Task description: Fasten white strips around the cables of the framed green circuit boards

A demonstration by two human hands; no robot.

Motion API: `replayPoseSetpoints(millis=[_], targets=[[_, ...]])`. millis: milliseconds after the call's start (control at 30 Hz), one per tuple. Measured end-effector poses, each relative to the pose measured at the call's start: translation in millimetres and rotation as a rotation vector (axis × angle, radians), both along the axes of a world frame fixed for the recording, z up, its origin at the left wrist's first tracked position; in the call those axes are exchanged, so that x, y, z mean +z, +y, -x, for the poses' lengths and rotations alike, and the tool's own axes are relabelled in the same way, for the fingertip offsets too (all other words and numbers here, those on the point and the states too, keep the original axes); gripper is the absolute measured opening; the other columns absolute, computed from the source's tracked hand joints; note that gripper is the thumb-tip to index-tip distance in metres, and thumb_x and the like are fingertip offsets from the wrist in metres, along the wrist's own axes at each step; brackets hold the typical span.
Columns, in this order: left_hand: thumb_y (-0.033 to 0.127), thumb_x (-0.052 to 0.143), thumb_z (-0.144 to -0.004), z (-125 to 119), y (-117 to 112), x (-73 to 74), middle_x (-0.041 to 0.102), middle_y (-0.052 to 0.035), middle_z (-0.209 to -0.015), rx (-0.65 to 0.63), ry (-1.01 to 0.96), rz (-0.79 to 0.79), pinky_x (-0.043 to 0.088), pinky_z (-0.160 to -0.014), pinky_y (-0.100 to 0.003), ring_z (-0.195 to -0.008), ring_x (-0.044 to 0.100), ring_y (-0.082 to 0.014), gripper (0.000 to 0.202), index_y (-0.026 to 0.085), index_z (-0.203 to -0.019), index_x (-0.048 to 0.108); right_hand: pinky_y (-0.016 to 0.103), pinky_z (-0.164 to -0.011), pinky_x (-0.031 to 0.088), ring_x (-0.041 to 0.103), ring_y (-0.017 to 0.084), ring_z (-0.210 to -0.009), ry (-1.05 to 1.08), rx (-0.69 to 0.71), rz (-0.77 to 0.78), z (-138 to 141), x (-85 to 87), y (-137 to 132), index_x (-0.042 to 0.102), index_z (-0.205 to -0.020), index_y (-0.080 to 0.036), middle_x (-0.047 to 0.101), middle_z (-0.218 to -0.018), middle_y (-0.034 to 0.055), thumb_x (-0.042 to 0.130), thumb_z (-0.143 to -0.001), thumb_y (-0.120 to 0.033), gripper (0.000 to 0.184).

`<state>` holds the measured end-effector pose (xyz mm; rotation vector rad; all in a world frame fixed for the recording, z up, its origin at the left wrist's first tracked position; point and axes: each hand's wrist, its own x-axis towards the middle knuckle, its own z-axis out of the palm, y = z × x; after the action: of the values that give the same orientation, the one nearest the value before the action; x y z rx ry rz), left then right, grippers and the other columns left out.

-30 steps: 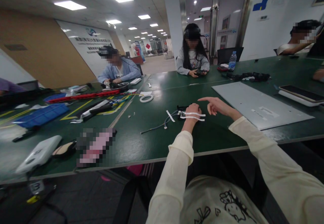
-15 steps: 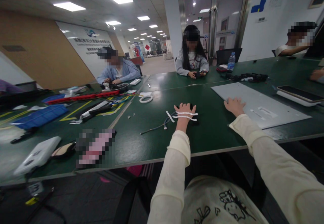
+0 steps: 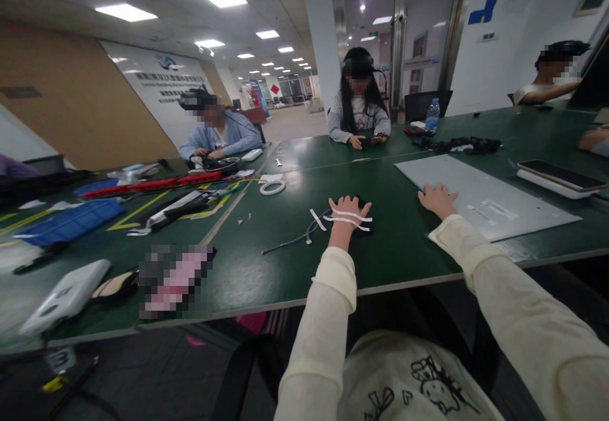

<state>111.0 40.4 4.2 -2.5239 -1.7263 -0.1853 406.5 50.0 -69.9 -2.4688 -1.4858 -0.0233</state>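
My left hand (image 3: 346, 213) lies palm down, fingers spread, over a black object (image 3: 364, 223) that is mostly hidden beneath it. Two thin white strips (image 3: 353, 215) run across the back of this hand, and a shorter white strip (image 3: 318, 219) is just left of it. From under the hand a thin grey-blue cable (image 3: 291, 241) trails leftward over the green table. My right hand (image 3: 438, 201) rests flat with fingers apart on the left edge of a light grey panel (image 3: 469, 183). Small white pieces (image 3: 498, 210) lie on that panel. Neither hand grips anything visible.
A roll of white tape (image 3: 273, 187) and a small wrench (image 3: 278, 162) lie beyond my left hand. To the left are a blue tray (image 3: 71, 221) and a white device (image 3: 66, 297). A phone (image 3: 561, 175) sits far right. Co-workers (image 3: 359, 107) sit across the table.
The view has shifted very slightly, so the surroundings appear a little further left. Both hands stay in nearly the same places, fingers still spread.
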Motion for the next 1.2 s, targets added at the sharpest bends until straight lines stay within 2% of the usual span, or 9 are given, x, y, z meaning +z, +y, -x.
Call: replayPoseSetpoints(millis=[133, 267, 467, 567, 667, 833, 1200], targets=[[0.061, 0.019, -0.094, -0.9, -2.0, 5.2, 0.058, -0.0131, -0.122, 0.032, -0.037, -0.056, 0.037, -0.1, -0.043, -0.115, 0.051, -0.0276, 0.063, 0.017, -0.115, 0.06, 0.071, -0.097, 0.021, 0.035, 0.039, -0.127, 0.0, 0.011, -0.012, -1.2, -0.3, 0.9, 0.053, -0.127, -0.017, 0.042, -0.136, 0.0229, 0.029, -0.094, -0.05, 0.053], [0.058, 0.021, -0.095, 0.3, 0.1, 3.7, 0.061, -0.0121, -0.115, 0.012, -0.03, -0.053, 0.043, -0.091, -0.035, -0.11, 0.053, -0.026, 0.06, 0.016, -0.11, 0.061, 0.07, -0.097, 0.021, 0.035, 0.039, -0.128, 0.011, 0.011, 0.001, -1.1, -0.4, 1.3, 0.052, -0.128, -0.017, 0.041, -0.137, 0.0228, 0.029, -0.094, -0.051, 0.054], [0.056, 0.02, -0.096, 2.7, -0.2, 0.0, 0.062, -0.011, -0.112, -0.001, -0.039, -0.055, 0.041, -0.092, -0.034, -0.108, 0.053, -0.0238, 0.058, 0.016, -0.111, 0.06, 0.067, -0.096, 0.026, 0.04, 0.039, -0.124, 0.003, 0.007, 0.02, 1.4, 6.3, 1.5, 0.055, -0.126, -0.017, 0.045, -0.132, 0.0226, 0.031, -0.093, -0.053, 0.055], [0.056, 0.02, -0.096, 3.8, -2.5, -0.3, 0.063, -0.011, -0.111, -0.017, -0.04, -0.09, 0.04, -0.092, -0.037, -0.108, 0.053, -0.0249, 0.059, 0.016, -0.108, 0.061, 0.063, -0.094, 0.031, 0.045, 0.039, -0.118, -0.013, -0.013, -0.037, 0.6, 8.1, 2.4, 0.058, -0.123, -0.015, 0.05, -0.125, 0.0228, 0.032, -0.091, -0.058, 0.06], [0.057, 0.02, -0.095, 4.4, -4.1, -0.6, 0.064, -0.0109, -0.11, -0.021, -0.036, -0.123, 0.039, -0.093, -0.04, -0.108, 0.052, -0.0264, 0.059, 0.017, -0.105, 0.062, 0.067, -0.095, 0.027, 0.041, 0.041, -0.122, -0.008, -0.063, -0.113, -2.6, 5.7, 3.8, 0.055, -0.126, -0.013, 0.048, -0.128, 0.0239, 0.03, -0.091, -0.059, 0.063], [0.061, 0.022, -0.094, 4.2, -5.8, -0.3, 0.064, -0.0105, -0.112, -0.007, -0.025, -0.108, 0.036, -0.096, -0.042, -0.11, 0.051, -0.0271, 0.06, 0.018, -0.108, 0.062, 0.073, -0.097, 0.016, 0.029, 0.043, -0.132, 0.048, -0.066, -0.036, -9.9, -2.0, 9.0, 0.052, -0.131, -0.011, 0.038, -0.14, 0.0269, 0.027, -0.092, -0.056, 0.064], [0.056, 0.017, -0.096, 3.9, 1.1, -3.0, 0.063, -0.0111, -0.111, -0.026, -0.02, -0.083, 0.042, -0.089, -0.035, -0.106, 0.053, -0.0244, 0.06, 0.017, -0.11, 0.06, 0.069, -0.1, 0.018, 0.031, 0.044, -0.131, 0.031, -0.039, -0.018, -16.7, -9.9, 18.8, 0.052, -0.131, -0.01, 0.035, -0.143, 0.0262, 0.029, -0.089, -0.059, 0.068]])
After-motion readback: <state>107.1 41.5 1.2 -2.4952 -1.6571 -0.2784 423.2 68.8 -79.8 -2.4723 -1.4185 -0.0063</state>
